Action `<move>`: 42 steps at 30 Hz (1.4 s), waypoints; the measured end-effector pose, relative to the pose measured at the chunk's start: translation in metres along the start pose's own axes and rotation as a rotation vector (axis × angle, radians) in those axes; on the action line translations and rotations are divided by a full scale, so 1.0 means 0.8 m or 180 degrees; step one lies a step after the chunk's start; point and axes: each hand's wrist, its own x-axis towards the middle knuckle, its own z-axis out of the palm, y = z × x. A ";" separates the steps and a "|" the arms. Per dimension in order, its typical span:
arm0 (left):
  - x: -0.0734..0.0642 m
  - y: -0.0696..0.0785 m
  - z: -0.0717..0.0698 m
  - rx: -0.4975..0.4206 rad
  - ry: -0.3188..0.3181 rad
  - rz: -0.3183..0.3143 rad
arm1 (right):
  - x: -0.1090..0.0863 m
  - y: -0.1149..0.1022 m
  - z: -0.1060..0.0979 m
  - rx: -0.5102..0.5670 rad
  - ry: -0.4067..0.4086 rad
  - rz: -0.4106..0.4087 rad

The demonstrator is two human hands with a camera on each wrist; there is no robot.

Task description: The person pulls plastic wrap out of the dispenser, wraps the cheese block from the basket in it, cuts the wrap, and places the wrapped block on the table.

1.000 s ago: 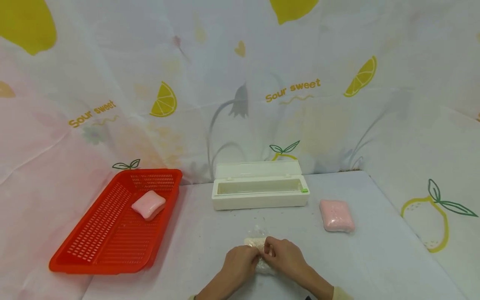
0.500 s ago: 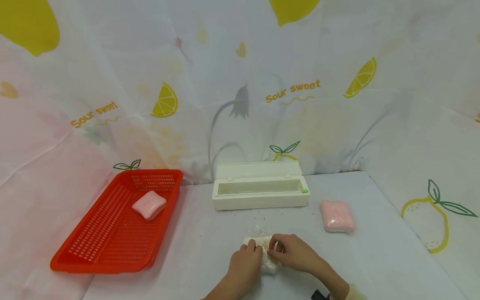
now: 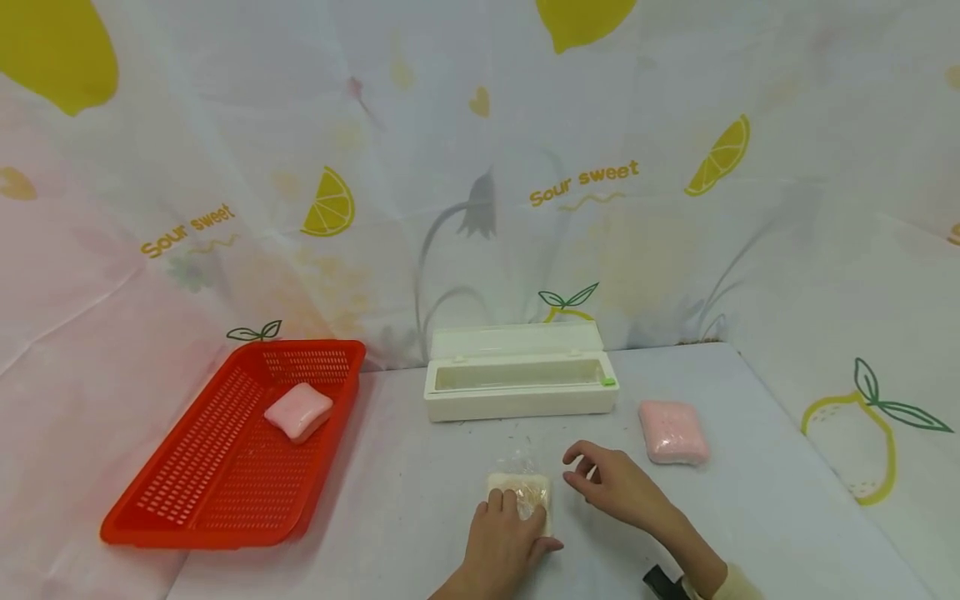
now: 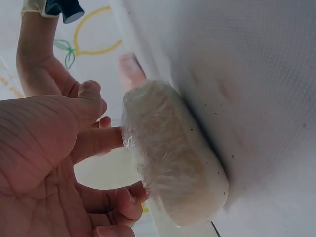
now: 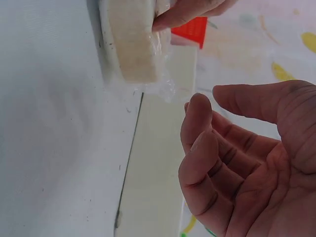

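A cream block like a bar of soap [image 3: 516, 481], wrapped in crinkled clear plastic film, lies on the white table in front of the person. My left hand [image 3: 501, 537] rests its fingertips on the top of it, thumb out to the side. In the left wrist view the wrapped bar [image 4: 170, 158] has bunched film along its upper face and small dark specks on its side. Loose film sticks out from the far end, seen in the right wrist view. My right hand [image 3: 618, 485] is raised just right of the bar, fingers loosely bent and holding nothing.
Behind the bar stands a white cling film dispenser [image 3: 521, 407] with its lid up. A red plastic basket [image 3: 217, 536] on the left contains one pink bar [image 3: 298, 412]. Another pink bar [image 3: 673, 432], film-wrapped, lies at the right. A printed cloth [image 3: 480, 250] hangs behind.
Both hands were together pinching at the film on top of the bar. My right hand has let go and moved right; my left hand has flattened onto the bar.
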 end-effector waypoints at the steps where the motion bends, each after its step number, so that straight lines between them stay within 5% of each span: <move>1: 0.001 0.000 0.000 -0.0024 -0.0006 -0.0006 | 0.000 0.000 0.000 0.0012 0.0005 0.0009; 11: 0.005 -0.005 0.006 0.0122 0.0258 0.0036 | -0.003 0.008 -0.002 0.0121 0.0078 0.0089; 23: 0.005 -0.021 0.015 0.0111 -0.0250 -0.0129 | -0.005 0.009 -0.004 0.0165 0.0068 0.0070; 31: 0.006 -0.022 0.001 -0.0304 -0.0648 -0.0011 | -0.005 0.010 -0.002 0.0168 0.0043 0.0068; 39: 0.010 -0.038 0.010 -0.0089 -0.0185 0.0459 | -0.004 0.014 0.004 0.0153 -0.0039 0.0094; 42: 0.012 -0.044 0.015 -0.0092 -0.0159 0.0609 | -0.005 0.016 0.008 0.0192 -0.0117 0.0030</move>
